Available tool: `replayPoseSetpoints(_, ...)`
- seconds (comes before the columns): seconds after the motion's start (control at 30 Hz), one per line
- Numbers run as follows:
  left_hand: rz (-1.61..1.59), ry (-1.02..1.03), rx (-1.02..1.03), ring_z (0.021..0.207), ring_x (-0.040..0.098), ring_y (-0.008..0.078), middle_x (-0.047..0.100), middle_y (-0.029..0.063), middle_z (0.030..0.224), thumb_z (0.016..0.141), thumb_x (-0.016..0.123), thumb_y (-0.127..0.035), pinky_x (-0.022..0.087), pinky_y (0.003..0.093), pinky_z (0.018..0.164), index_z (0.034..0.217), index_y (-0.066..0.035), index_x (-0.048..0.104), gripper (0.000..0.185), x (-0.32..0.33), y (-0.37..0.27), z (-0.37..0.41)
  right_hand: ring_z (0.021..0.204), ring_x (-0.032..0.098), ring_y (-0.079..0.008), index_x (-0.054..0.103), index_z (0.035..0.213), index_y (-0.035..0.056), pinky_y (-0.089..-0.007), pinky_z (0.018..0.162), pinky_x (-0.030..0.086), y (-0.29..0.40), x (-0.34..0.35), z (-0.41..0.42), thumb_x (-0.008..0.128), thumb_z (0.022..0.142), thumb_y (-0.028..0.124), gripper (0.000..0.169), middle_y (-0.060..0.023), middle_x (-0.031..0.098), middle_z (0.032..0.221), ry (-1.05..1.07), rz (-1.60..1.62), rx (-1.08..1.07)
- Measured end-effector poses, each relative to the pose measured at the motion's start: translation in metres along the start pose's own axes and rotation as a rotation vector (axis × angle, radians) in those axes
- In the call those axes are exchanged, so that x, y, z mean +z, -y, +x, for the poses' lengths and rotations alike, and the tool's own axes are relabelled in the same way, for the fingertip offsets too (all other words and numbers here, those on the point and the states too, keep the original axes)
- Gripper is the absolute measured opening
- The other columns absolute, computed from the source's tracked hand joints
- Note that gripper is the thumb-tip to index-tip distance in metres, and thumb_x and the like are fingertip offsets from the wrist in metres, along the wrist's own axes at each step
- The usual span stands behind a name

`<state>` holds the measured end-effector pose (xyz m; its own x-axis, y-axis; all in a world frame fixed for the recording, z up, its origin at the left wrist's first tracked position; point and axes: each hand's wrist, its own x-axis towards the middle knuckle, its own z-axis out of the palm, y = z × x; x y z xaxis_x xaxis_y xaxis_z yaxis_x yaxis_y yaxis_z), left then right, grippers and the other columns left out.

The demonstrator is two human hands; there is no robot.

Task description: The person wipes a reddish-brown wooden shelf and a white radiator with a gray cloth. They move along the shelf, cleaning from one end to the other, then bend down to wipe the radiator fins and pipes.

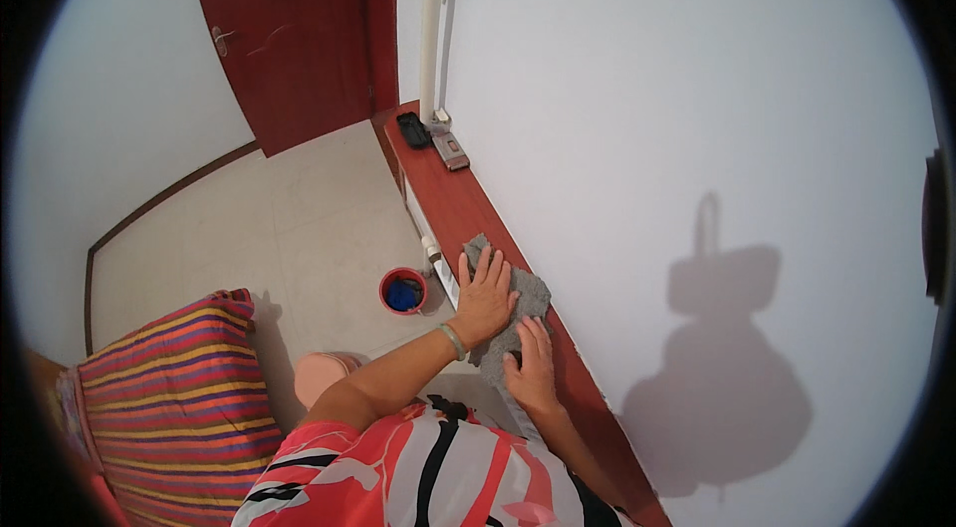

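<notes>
A grey cloth [532, 297] lies crumpled across a narrow reddish-brown wooden ledge [455, 202] along the white wall. My left hand [484, 303], with a pale green bangle at its wrist, rests flat on the cloth's upper part, fingers spread. Nearer my body, my right hand [534, 366] lies on the cloth's lower part with its fingers slightly bent. Whether either hand grips the fabric cannot be told; both seem to press on it from above.
At the ledge's far end, a black case [413, 131] and a grey device [451, 151] lie beside a vertical pipe [431, 26]. A red bucket [384, 280] with something blue inside, a pink stool [321, 376] and a striped cover [175, 392] are to the left.
</notes>
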<state>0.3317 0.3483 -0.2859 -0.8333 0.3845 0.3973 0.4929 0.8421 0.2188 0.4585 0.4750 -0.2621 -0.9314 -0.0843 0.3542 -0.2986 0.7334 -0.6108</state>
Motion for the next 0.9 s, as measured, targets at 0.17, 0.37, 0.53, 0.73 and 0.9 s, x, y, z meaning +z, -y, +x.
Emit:
replayPoseSetpoints(0.17, 0.06, -0.122, 0.031, 0.131, 0.037, 0.037, 0.051, 0.0151, 0.132, 0.087, 0.062, -0.029, 0.021, 0.0616, 0.111, 0.121, -0.002, 0.061, 0.044, -0.005, 0.054, 0.057, 0.135, 0.041, -0.0402, 0.054, 0.124, -0.0041, -0.0492, 0.113, 0.032, -0.005, 0.009, 0.005, 0.064, 0.079, 0.004, 0.047, -0.022, 0.05, 0.137, -0.018, -0.13, 0.025)
replayPoseSetpoints(0.37, -0.048, 0.071, 0.139, 0.106, 0.049, 0.0333, 0.053, 0.0139, 0.11, 0.085, 0.06, -0.024, 0.037, 0.0552, 0.094, 0.113, 0.001, 0.06, 0.037, 0.009, 0.121, 0.1, 0.128, 0.048, -0.0398, 0.062, 0.112, -0.0034, -0.0493, 0.109, 0.037, 0.005, 0.013, 0.009, 0.064, 0.076, 0.003, 0.037, -0.0213, 0.056, 0.13, -0.069, -0.179, -0.011)
replayPoseSetpoints(0.53, -0.14, -0.078, 0.127, 0.129, 0.04, 0.0469, 0.046, 0.0288, 0.137, 0.088, 0.062, -0.042, 0.03, 0.0582, 0.109, 0.13, 0.008, 0.052, 0.066, -0.002, 0.086, 0.056, 0.127, 0.05, -0.0393, 0.061, 0.113, -0.0028, -0.0494, 0.108, 0.038, 0.006, 0.011, 0.011, 0.064, 0.076, 0.004, 0.037, -0.0205, 0.056, 0.129, -0.052, -0.218, 0.051)
replayPoseSetpoints(0.73, -0.189, 0.022, 0.189, 0.136, 0.033, 0.0484, 0.04, 0.0326, 0.142, 0.083, 0.065, -0.053, 0.023, 0.057, 0.114, 0.126, 0.007, 0.052, 0.075, 0.009, 0.122, 0.102, 0.128, 0.048, -0.0392, 0.059, 0.116, -0.0021, -0.0488, 0.109, 0.037, 0.013, 0.012, 0.013, 0.065, 0.077, 0.006, 0.04, -0.0203, 0.055, 0.129, 0.004, -0.236, 0.079)
replayPoseSetpoints(0.9, -0.243, 0.149, 0.322, 0.134, 0.034, 0.0471, 0.042, 0.0302, 0.136, 0.078, 0.07, -0.052, 0.027, 0.0551, 0.112, 0.122, 0.004, 0.053, 0.074, 0.003, 0.151, 0.128, 0.13, 0.046, -0.0384, 0.059, 0.117, -0.0018, -0.0486, 0.109, 0.036, 0.014, 0.014, 0.012, 0.065, 0.078, 0.007, 0.04, -0.0201, 0.055, 0.131, 0.036, -0.274, 0.127)
